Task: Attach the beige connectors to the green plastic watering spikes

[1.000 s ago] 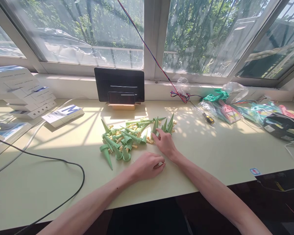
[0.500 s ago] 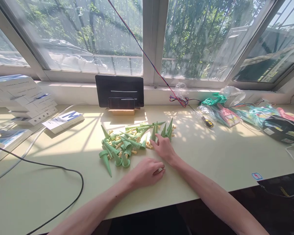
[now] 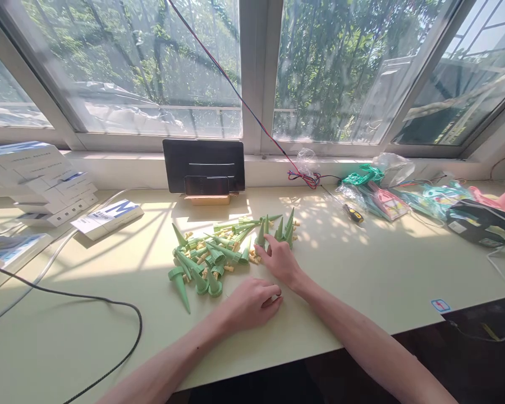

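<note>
A pile of green plastic cone spikes (image 3: pixel 212 251) mixed with small tan pieces (image 3: pixel 256 259) lies on the pale table (image 3: pixel 362 269). My right hand (image 3: pixel 280 262) rests at the pile's right edge, fingers spread, fingertips touching the upright green cones (image 3: pixel 284 229). My left hand (image 3: pixel 252 302) lies nearer the table's front, fingers curled under; what they hold, if anything, is hidden.
A dark tablet and phone on a stand (image 3: pixel 204 168) stand at the back. Stacked white boxes (image 3: pixel 37 182) sit left, a black cable (image 3: pixel 109 306) loops in front. Bags, a screwdriver (image 3: pixel 352 213) and a black device (image 3: pixel 477 224) lie right.
Both hands stay nearly still. The view has tilted up slightly, so the table contents sit a little lower in the picture.
</note>
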The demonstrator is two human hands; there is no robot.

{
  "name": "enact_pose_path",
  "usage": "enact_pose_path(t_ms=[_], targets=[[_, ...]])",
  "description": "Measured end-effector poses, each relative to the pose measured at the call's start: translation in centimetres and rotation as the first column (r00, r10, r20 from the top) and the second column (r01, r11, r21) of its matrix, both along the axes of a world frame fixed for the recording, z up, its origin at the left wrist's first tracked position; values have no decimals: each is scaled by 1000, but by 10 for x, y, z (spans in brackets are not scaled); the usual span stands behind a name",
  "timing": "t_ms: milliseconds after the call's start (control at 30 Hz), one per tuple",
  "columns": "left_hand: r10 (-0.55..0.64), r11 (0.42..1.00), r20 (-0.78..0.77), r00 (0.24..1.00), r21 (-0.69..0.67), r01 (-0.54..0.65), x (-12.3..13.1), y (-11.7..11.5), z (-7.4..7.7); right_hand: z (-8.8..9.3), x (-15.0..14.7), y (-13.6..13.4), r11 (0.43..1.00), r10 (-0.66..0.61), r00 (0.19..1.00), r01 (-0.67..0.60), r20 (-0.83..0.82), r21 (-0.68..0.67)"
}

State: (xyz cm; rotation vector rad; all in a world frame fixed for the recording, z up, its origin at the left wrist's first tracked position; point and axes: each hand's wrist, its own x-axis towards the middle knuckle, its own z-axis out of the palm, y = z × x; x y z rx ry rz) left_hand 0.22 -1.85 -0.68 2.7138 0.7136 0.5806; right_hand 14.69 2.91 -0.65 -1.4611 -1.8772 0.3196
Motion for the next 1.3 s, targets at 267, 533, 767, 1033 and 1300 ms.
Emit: enact_pose_path(t_ms=[267, 533, 767, 1033, 1300], targets=[[5, 1000, 9, 1000, -8, -4, -2, 0, -4, 14, -1, 0, 1000, 15, 996, -14, 92, -13], [-4, 1000, 20, 1000, -25, 5, -2, 2, -3, 42, -2, 1, 1000, 24, 990, -22, 139, -16], [5, 999, 50, 999, -36, -3, -2, 1, 3, 74, -3, 3, 996, -9, 982, -7, 187, 88], [53, 997, 195, 979, 36, -61, -6, 1, 6, 82, 3, -15, 961, 30, 999, -32, 12, 275], [147, 975, 546, 825, 58, -213, -14, 3, 5, 7, 31, -38, 958, 171, 985, -167, 4, 235]])
